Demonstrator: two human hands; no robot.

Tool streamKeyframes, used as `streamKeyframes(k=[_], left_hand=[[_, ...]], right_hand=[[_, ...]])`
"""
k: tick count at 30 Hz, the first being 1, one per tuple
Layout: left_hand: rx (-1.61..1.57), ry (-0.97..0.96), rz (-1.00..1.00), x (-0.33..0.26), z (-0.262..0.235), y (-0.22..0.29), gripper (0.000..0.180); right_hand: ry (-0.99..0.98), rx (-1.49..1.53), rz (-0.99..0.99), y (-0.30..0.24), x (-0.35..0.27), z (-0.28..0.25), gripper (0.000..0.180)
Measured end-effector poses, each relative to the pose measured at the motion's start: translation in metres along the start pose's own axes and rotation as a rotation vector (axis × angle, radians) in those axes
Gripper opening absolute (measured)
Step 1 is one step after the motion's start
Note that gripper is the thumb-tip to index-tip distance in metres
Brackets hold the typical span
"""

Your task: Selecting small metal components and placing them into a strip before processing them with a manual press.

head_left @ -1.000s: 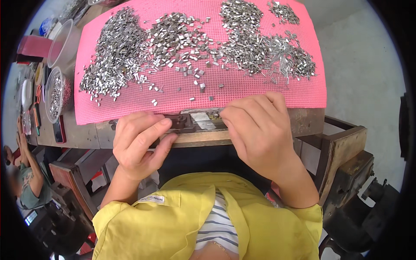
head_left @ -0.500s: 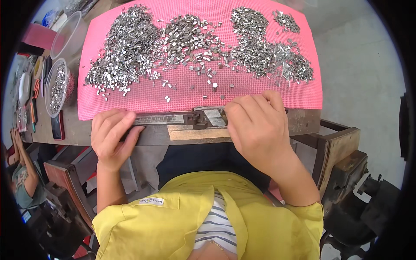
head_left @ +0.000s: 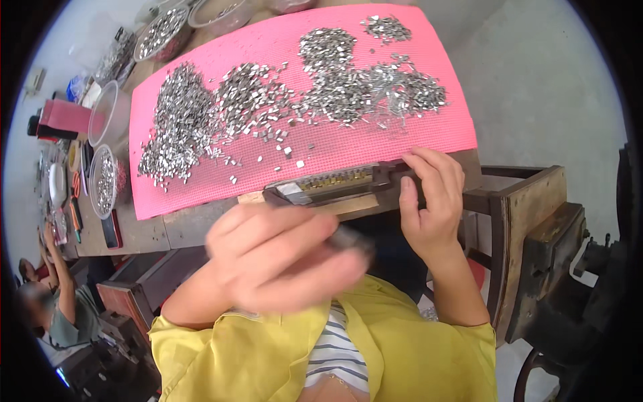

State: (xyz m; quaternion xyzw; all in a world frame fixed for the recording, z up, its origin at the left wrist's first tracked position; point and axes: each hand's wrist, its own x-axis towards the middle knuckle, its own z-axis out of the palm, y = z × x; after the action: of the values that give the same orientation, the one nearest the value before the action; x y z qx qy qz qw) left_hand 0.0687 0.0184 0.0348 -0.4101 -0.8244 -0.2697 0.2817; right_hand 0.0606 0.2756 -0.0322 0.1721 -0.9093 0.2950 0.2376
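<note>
A long dark metal fixture (head_left: pixel 335 179) lies along the bench's front edge, a row of small brass-coloured pieces showing inside it. My right hand (head_left: pixel 432 201) is at its right end, thumb on the near side and fingertips on the far side, gripping the end. In front of the fixture, nearer my body, my left hand (head_left: pixel 274 258) is smeared by motion. Its thumb and fingers close on a blurred dark piece (head_left: pixel 353 241) whose kind I cannot make out. Beyond the fixture, several heaps of small silvery metal parts (head_left: pixel 251 97) cover a pink mesh mat (head_left: pixel 375 137).
Clear plastic tubs (head_left: pixel 107 114) stand to the left and far side, some with metal parts. Orange-handled tools (head_left: pixel 76 184) and a phone (head_left: pixel 112 230) lie at the left. A wooden frame (head_left: pixel 529 201) and dark machine (head_left: pixel 549 261) stand right; another person (head_left: pixel 67 301) is at far left.
My left hand has left the fixture's left end and come toward me with a dark piece. My right hand is now at the right end. The row of brass-coloured pieces now shows. The view has shifted.
</note>
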Motion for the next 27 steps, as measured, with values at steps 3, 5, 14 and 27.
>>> streamKeyframes(k=[3,5,14,27], left_hand=[[0.042,-0.139,0.009,0.013,0.031,-0.009,0.041],[-0.023,-0.237,-0.176,0.019,0.044,-0.016,0.054],[-0.248,-0.362,-0.604,0.015,0.044,-0.031,0.065],[-0.074,-0.235,-0.302,-0.004,0.051,-0.029,0.040]], right_hand=[[-0.055,-0.066,0.060,-0.001,-0.011,-0.001,0.048],[-0.165,-0.098,0.095,-0.002,-0.020,-0.002,0.063],[-0.103,0.242,0.106,-0.012,-0.027,-0.003,0.055],[0.022,0.355,0.230,-0.003,-0.013,0.010,0.031]])
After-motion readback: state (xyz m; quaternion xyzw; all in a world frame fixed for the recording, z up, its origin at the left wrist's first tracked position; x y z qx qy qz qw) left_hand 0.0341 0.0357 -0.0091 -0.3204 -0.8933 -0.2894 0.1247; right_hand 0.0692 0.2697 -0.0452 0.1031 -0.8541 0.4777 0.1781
